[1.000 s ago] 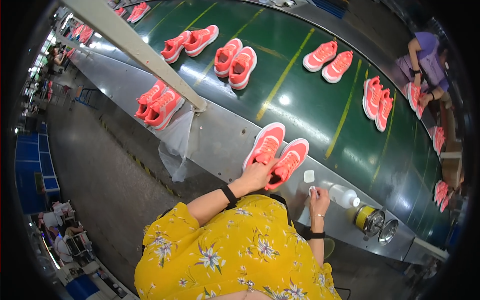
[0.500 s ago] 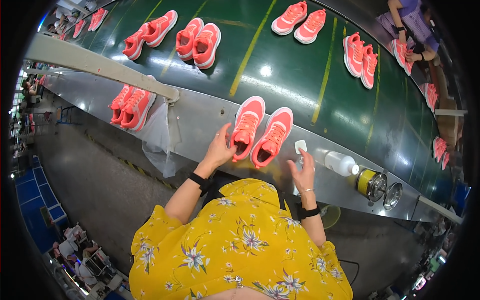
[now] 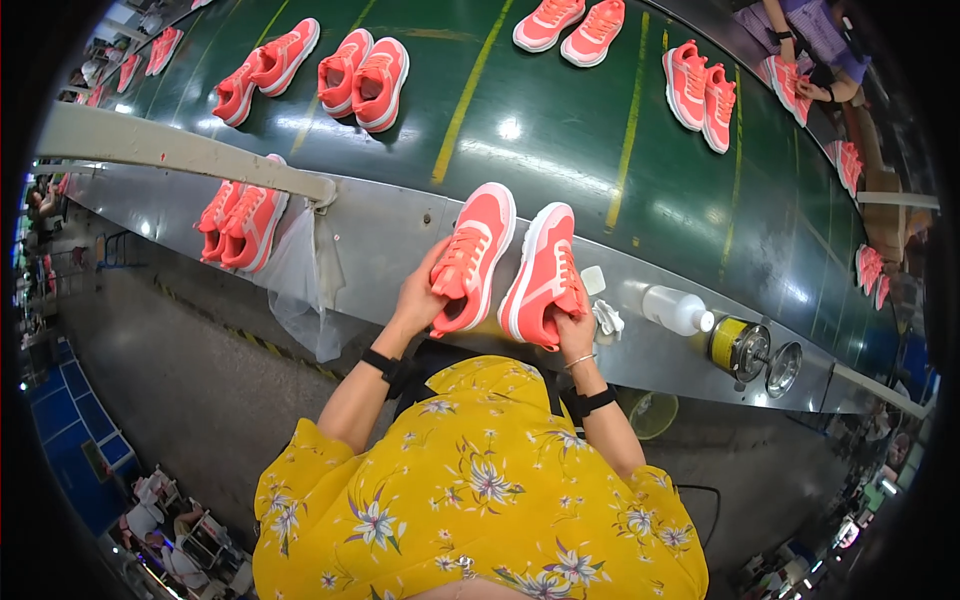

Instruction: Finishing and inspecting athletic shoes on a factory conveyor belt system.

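Two coral-pink sneakers with white soles are in my hands, close in front of me over the metal ledge. My left hand [image 3: 421,292] grips the left sneaker [image 3: 477,250] at its heel and ankle opening. My right hand [image 3: 574,333] holds the right sneaker [image 3: 540,270] in the same area. Both shoes point away from me and are tilted outward, so their inner sole edges face each other. The fingers inside or behind the shoes are partly hidden. Just right of the right sneaker lie a small white square piece [image 3: 593,279] and a crumpled white cloth or tissue [image 3: 607,320].
A green conveyor belt [image 3: 560,120] with yellow lines carries several pairs of like sneakers. On the metal ledge [image 3: 375,225] stand a white bottle [image 3: 677,310] and a yellow-and-metal canister [image 3: 738,346]. A pale rail [image 3: 180,150] crosses at left; a co-worker [image 3: 815,45] handles a shoe at far right.
Both my hands have closed on the sneakers, which were standing untilted side by side, and turned them outward and apart. The belt's shoes appear shifted left and upward in view.
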`<state>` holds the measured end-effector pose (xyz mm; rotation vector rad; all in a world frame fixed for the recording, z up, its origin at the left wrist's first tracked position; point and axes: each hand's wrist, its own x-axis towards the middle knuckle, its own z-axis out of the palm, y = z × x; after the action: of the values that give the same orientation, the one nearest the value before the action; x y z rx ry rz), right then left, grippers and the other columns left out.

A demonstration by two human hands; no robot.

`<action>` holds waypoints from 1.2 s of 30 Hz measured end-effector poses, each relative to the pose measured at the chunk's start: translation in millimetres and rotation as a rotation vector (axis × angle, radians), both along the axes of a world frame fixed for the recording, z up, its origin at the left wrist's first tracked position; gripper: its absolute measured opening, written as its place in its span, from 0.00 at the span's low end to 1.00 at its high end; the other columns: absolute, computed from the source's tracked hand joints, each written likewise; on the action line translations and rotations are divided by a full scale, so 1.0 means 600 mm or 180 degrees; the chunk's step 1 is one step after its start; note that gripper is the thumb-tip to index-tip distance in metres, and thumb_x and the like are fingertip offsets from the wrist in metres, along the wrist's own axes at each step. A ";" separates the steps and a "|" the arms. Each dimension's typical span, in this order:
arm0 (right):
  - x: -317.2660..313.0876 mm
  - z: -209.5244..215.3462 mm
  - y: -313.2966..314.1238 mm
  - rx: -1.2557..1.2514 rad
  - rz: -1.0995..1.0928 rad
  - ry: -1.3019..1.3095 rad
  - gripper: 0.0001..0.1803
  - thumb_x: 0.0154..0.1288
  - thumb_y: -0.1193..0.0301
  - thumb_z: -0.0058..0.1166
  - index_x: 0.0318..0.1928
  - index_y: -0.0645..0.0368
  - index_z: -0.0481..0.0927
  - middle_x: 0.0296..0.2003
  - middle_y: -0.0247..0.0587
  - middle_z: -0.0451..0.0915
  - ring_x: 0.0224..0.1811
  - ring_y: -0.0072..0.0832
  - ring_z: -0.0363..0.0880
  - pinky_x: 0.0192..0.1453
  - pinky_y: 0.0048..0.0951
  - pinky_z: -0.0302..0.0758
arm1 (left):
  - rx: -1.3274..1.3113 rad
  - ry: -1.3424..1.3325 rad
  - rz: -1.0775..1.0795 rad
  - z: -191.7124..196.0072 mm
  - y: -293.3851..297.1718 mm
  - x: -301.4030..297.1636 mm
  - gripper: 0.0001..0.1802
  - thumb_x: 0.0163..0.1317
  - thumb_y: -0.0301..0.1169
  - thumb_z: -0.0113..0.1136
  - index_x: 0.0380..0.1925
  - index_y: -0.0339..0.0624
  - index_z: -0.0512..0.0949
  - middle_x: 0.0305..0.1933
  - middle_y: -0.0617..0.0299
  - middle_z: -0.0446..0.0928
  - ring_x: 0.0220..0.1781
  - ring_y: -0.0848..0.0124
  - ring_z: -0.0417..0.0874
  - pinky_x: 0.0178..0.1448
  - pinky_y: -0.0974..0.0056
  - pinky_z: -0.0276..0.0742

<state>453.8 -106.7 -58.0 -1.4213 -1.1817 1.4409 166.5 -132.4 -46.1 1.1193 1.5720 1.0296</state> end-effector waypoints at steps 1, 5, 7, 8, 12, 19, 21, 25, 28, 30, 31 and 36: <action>0.003 0.001 -0.004 0.0102 -0.0050 0.0100 0.36 0.62 0.78 0.57 0.73 0.59 0.66 0.63 0.45 0.78 0.64 0.30 0.77 0.69 0.31 0.71 | -0.0163 -0.0145 0.0105 0.025 -0.003 0.002 0.39 0.58 0.25 0.69 0.70 0.55 0.69 0.57 0.51 0.82 0.58 0.60 0.84 0.62 0.60 0.77; -0.022 0.062 -0.005 0.0270 0.0030 -0.0341 0.36 0.64 0.75 0.58 0.74 0.58 0.65 0.63 0.49 0.78 0.63 0.33 0.79 0.66 0.32 0.74 | 0.0380 0.0948 0.0163 0.091 -0.016 -0.001 0.34 0.56 0.31 0.70 0.66 0.54 0.74 0.55 0.54 0.82 0.55 0.55 0.83 0.59 0.57 0.79; -0.029 0.076 -0.007 0.0506 0.0106 -0.0607 0.36 0.65 0.74 0.58 0.73 0.58 0.66 0.62 0.50 0.79 0.61 0.35 0.81 0.64 0.32 0.75 | 0.0607 0.1320 0.0118 0.101 -0.015 -0.004 0.34 0.54 0.32 0.71 0.65 0.54 0.75 0.55 0.55 0.81 0.54 0.54 0.83 0.58 0.56 0.80; -0.030 0.079 -0.007 0.0739 0.0191 -0.0874 0.35 0.65 0.73 0.59 0.73 0.58 0.66 0.61 0.52 0.79 0.60 0.38 0.82 0.63 0.33 0.76 | 0.0830 0.1691 0.0082 0.105 -0.016 -0.004 0.34 0.53 0.33 0.72 0.64 0.54 0.77 0.55 0.57 0.81 0.54 0.53 0.83 0.57 0.56 0.80; -0.035 0.085 -0.001 0.1418 0.0195 -0.1180 0.33 0.69 0.66 0.58 0.72 0.61 0.67 0.52 0.51 0.84 0.51 0.42 0.85 0.55 0.36 0.79 | 0.1007 0.1799 0.0199 0.117 -0.013 -0.008 0.33 0.51 0.33 0.73 0.61 0.53 0.79 0.55 0.57 0.80 0.54 0.54 0.82 0.56 0.56 0.81; -0.029 0.106 0.004 0.1552 0.0382 -0.1514 0.31 0.71 0.68 0.58 0.72 0.62 0.68 0.57 0.49 0.82 0.55 0.36 0.84 0.59 0.32 0.78 | 0.1210 0.1898 0.0211 0.127 -0.011 -0.006 0.33 0.50 0.32 0.75 0.60 0.46 0.79 0.54 0.54 0.81 0.52 0.55 0.83 0.55 0.57 0.81; -0.029 0.108 0.006 0.1524 0.0311 -0.1405 0.32 0.71 0.67 0.58 0.71 0.63 0.68 0.57 0.49 0.82 0.56 0.36 0.84 0.59 0.32 0.79 | 0.1232 0.1902 0.0170 0.130 -0.010 -0.004 0.34 0.49 0.31 0.76 0.60 0.42 0.78 0.54 0.51 0.81 0.52 0.55 0.84 0.56 0.57 0.80; -0.038 0.110 0.011 0.1500 0.0077 -0.1275 0.35 0.72 0.53 0.55 0.70 0.64 0.69 0.49 0.51 0.84 0.49 0.45 0.85 0.53 0.38 0.79 | 0.0932 0.1418 0.0238 0.135 -0.001 0.007 0.32 0.54 0.32 0.74 0.61 0.44 0.78 0.51 0.52 0.82 0.51 0.57 0.85 0.55 0.58 0.81; -0.034 0.113 0.016 0.1509 0.0165 -0.1264 0.34 0.72 0.57 0.56 0.71 0.64 0.69 0.52 0.53 0.84 0.51 0.46 0.85 0.55 0.38 0.78 | 0.0654 0.1057 0.0240 0.131 -0.004 0.009 0.32 0.57 0.31 0.72 0.63 0.44 0.76 0.52 0.53 0.82 0.52 0.61 0.85 0.57 0.60 0.81; -0.034 0.112 0.020 0.1497 0.0152 -0.1139 0.33 0.71 0.60 0.56 0.71 0.64 0.69 0.53 0.54 0.83 0.52 0.46 0.85 0.56 0.37 0.78 | 0.0468 0.0907 0.0180 0.124 -0.006 0.010 0.33 0.58 0.29 0.71 0.66 0.42 0.74 0.56 0.52 0.81 0.55 0.65 0.84 0.59 0.61 0.80; -0.034 0.113 0.023 0.1487 0.0153 -0.1143 0.33 0.71 0.60 0.56 0.71 0.64 0.69 0.53 0.54 0.83 0.52 0.46 0.85 0.56 0.37 0.78 | 0.0431 0.0879 0.0234 0.121 -0.005 0.011 0.33 0.59 0.29 0.71 0.66 0.42 0.74 0.56 0.53 0.81 0.55 0.66 0.84 0.59 0.61 0.80; -0.037 0.104 0.029 0.0936 0.0068 -0.0979 0.31 0.72 0.60 0.55 0.72 0.57 0.69 0.55 0.56 0.83 0.55 0.48 0.84 0.56 0.37 0.79 | 0.0263 0.0801 0.0387 0.127 0.004 0.021 0.32 0.60 0.29 0.69 0.66 0.43 0.74 0.57 0.54 0.80 0.55 0.67 0.84 0.58 0.62 0.80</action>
<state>431.4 -89.0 4.3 -1.4552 -1.5341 1.0314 179.0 -129.9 30.1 1.2615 1.8293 1.0744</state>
